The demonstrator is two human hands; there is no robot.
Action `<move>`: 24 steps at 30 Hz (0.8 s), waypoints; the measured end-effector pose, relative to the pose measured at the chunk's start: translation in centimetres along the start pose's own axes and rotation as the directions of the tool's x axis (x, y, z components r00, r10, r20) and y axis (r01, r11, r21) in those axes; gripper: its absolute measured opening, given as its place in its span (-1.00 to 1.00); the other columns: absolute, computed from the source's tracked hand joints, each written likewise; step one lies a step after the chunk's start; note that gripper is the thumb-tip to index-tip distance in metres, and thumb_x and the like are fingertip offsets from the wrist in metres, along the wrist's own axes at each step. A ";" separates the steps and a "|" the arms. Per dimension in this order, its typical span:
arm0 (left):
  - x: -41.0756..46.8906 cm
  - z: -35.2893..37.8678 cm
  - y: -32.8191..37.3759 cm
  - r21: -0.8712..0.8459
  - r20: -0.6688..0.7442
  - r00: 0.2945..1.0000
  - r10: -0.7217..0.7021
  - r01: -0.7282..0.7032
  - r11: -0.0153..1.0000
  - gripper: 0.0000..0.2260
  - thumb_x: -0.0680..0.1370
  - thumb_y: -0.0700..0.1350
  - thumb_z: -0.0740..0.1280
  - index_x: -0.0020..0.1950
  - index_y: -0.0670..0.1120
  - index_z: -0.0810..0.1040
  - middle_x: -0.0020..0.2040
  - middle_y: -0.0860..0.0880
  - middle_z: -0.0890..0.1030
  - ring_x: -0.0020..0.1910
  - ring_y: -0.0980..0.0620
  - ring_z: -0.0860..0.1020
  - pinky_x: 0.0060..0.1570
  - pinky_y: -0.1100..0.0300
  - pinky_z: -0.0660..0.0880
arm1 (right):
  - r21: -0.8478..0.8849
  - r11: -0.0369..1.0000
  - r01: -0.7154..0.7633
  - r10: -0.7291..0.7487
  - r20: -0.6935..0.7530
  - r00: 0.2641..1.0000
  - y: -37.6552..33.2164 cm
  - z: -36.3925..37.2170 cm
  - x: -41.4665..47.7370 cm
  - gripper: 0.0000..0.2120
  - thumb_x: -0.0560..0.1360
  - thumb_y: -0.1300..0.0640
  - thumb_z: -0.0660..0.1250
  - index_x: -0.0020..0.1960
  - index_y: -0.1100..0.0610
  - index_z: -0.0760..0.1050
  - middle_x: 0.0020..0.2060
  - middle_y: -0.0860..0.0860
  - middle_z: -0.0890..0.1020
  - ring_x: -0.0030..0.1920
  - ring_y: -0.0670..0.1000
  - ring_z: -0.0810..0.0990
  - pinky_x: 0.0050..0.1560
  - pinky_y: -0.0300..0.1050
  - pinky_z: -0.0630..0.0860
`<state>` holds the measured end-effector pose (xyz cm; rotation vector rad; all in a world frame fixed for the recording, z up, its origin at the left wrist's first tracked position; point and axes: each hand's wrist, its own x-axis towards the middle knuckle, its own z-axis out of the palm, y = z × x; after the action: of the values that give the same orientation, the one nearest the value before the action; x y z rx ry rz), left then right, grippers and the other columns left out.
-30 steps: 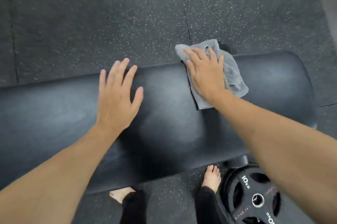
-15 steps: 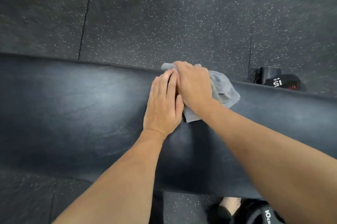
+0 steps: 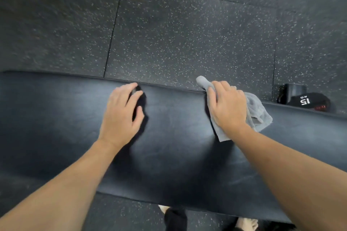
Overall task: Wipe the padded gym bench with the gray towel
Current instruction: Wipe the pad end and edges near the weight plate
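A long black padded bench [image 3: 172,148] runs across the head view from left to right. The gray towel [image 3: 258,112] lies crumpled on the bench near its far edge, right of center. My right hand [image 3: 228,106] presses down flat on the towel, fingers curled over its far corner. My left hand [image 3: 121,114] rests on the bare padding to the left, fingers spread and slightly blurred, holding nothing. About a hand's width of black padding separates the two hands.
Dark speckled rubber floor tiles [image 3: 187,33] stretch beyond the bench. A black 15 kg weight [image 3: 308,100] sits on the floor past the bench's far right edge. My bare feet [image 3: 246,224] stand on the floor at the near edge.
The hands, side by side half a second ago, have parted. My left hand moved left along the padding and my right hand slid the towel to the right.
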<state>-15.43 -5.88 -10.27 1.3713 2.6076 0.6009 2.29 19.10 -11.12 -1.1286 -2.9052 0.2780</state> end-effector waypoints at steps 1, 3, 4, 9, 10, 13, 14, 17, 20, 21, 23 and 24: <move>-0.5 -1.4 -2.9 0.077 -0.001 1.000 -0.026 0.026 0.997 -0.62 0.60 -0.14 0.22 0.33 -0.32 0.53 0.39 -0.31 0.48 0.35 -0.32 0.45 0.41 -0.26 0.37 | 0.018 1.000 -0.007 0.007 -0.013 1.000 -0.1 0.0 0.1 -0.61 0.66 -0.04 0.01 -0.01 0.13 0.54 -0.04 0.08 0.62 -0.17 0.27 0.55 -0.14 0.08 0.38; -1.4 -2.8 -6.3 0.155 0.037 0.997 -0.061 0.054 0.986 -0.55 0.59 -0.08 0.18 0.40 -0.30 0.49 0.44 -0.31 0.43 0.41 -0.33 0.40 0.48 -0.30 0.27 | 0.064 0.997 -0.032 0.035 -0.041 0.999 -0.2 0.0 0.1 -0.65 0.65 -0.01 0.08 0.01 0.16 0.56 0.08 0.09 0.60 -0.15 0.26 0.57 -0.13 0.07 0.39; -1.6 -2.9 -7.0 0.166 0.052 0.997 -0.063 0.053 0.985 -0.53 0.58 -0.07 0.17 0.43 -0.28 0.47 0.46 -0.30 0.42 0.45 -0.32 0.38 0.52 -0.29 0.21 | 0.089 0.995 -0.043 0.048 -0.052 0.997 -0.2 -0.1 0.0 -0.68 0.64 0.00 0.11 0.01 0.17 0.56 0.11 0.09 0.59 -0.14 0.25 0.57 -0.11 0.07 0.40; -1.4 -2.3 -7.3 0.129 0.022 0.999 -0.046 0.043 0.991 -0.52 0.55 -0.09 0.20 0.44 -0.26 0.48 0.46 -0.29 0.43 0.47 -0.27 0.37 0.55 -0.26 0.19 | 0.086 0.995 -0.050 0.050 0.006 0.999 -0.8 -0.8 0.2 -0.68 0.64 0.02 0.08 0.05 0.19 0.53 -0.01 0.15 0.65 -0.13 0.30 0.57 -0.09 0.14 0.43; -1.5 -2.3 -7.5 0.122 0.010 0.999 -0.044 0.042 0.992 -0.52 0.55 -0.10 0.21 0.44 -0.25 0.48 0.46 -0.29 0.44 0.48 -0.27 0.37 0.56 -0.24 0.19 | 0.075 0.996 -0.048 0.046 0.027 0.999 -1.1 -1.0 0.2 -0.68 0.64 0.02 0.07 0.05 0.18 0.53 -0.01 0.16 0.65 -0.13 0.30 0.57 -0.09 0.14 0.43; -1.5 -2.3 -7.5 0.122 0.015 0.999 -0.048 0.046 0.991 -0.52 0.56 -0.12 0.19 0.46 -0.23 0.48 0.47 -0.27 0.44 0.50 -0.24 0.36 0.58 -0.21 0.16 | 0.043 0.999 -0.033 0.031 0.059 0.998 -1.9 -1.6 0.3 -0.65 0.65 0.02 0.03 0.10 0.18 0.53 0.02 0.17 0.66 -0.09 0.31 0.58 -0.05 0.14 0.44; -1.5 -2.4 -7.4 0.117 0.027 0.998 -0.059 0.055 0.992 -0.52 0.56 -0.12 0.18 0.46 -0.22 0.48 0.48 -0.26 0.44 0.51 -0.24 0.36 0.59 -0.20 0.16 | 0.051 0.998 -0.034 0.031 0.052 0.998 -2.8 -1.8 0.5 -0.64 0.65 0.02 0.03 0.11 0.18 0.53 0.03 0.17 0.67 -0.08 0.31 0.59 -0.05 0.15 0.45; -1.2 -2.7 -7.6 0.121 0.043 0.997 -0.064 0.058 0.991 -0.52 0.56 -0.12 0.18 0.47 -0.22 0.48 0.49 -0.24 0.44 0.52 -0.22 0.36 0.58 -0.21 0.17 | 0.099 0.995 0.023 -0.033 0.096 0.995 -10.1 -0.7 1.9 -0.69 0.69 0.04 0.07 0.18 0.15 0.54 0.08 0.14 0.67 -0.05 0.30 0.59 -0.02 0.15 0.45; -1.4 -2.8 -7.6 0.102 0.053 0.995 -0.079 0.073 0.992 -0.50 0.55 -0.13 0.17 0.49 -0.24 0.45 0.51 -0.24 0.43 0.54 -0.20 0.34 0.59 -0.18 0.15 | 0.156 0.975 0.157 -0.174 0.100 0.980 -21.3 2.5 4.0 -0.66 0.68 0.00 0.04 0.17 0.12 0.54 0.05 0.09 0.66 -0.06 0.26 0.60 -0.04 0.11 0.44; -1.4 -2.8 -7.6 0.083 0.048 0.993 -0.105 0.101 0.991 -0.48 0.55 -0.13 0.17 0.49 -0.27 0.43 0.52 -0.25 0.42 0.54 -0.20 0.34 0.60 -0.16 0.15 | 0.172 0.964 0.201 -0.219 0.091 0.971 -24.7 3.6 4.7 -0.65 0.67 -0.01 0.04 0.16 0.12 0.55 0.04 0.08 0.66 -0.06 0.25 0.61 -0.04 0.11 0.46; -1.2 -2.7 -7.7 0.018 0.029 0.982 -0.186 0.186 0.982 -0.45 0.55 -0.13 0.17 0.51 -0.34 0.37 0.53 -0.29 0.39 0.55 -0.20 0.31 0.58 -0.14 0.18 | 0.210 0.942 0.263 -0.291 0.118 0.949 -28.8 4.6 5.8 -0.67 0.67 0.00 0.05 0.18 0.10 0.54 0.07 0.06 0.65 -0.01 0.23 0.62 0.01 0.12 0.47; -1.1 -2.6 -7.7 -0.004 0.018 0.977 -0.213 0.213 0.977 -0.45 0.55 -0.14 0.17 0.51 -0.36 0.35 0.53 -0.31 0.38 0.55 -0.20 0.29 0.57 -0.16 0.21 | 0.231 0.935 0.267 -0.304 0.142 0.942 -29.3 4.8 6.0 -0.66 0.68 -0.01 0.05 0.22 0.09 0.53 0.09 0.04 0.64 0.01 0.21 0.62 0.02 0.13 0.47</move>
<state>-21.44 -11.40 -11.10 1.0701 2.6875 0.5611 -22.14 1.17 -11.18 -0.6685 -3.0443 0.6873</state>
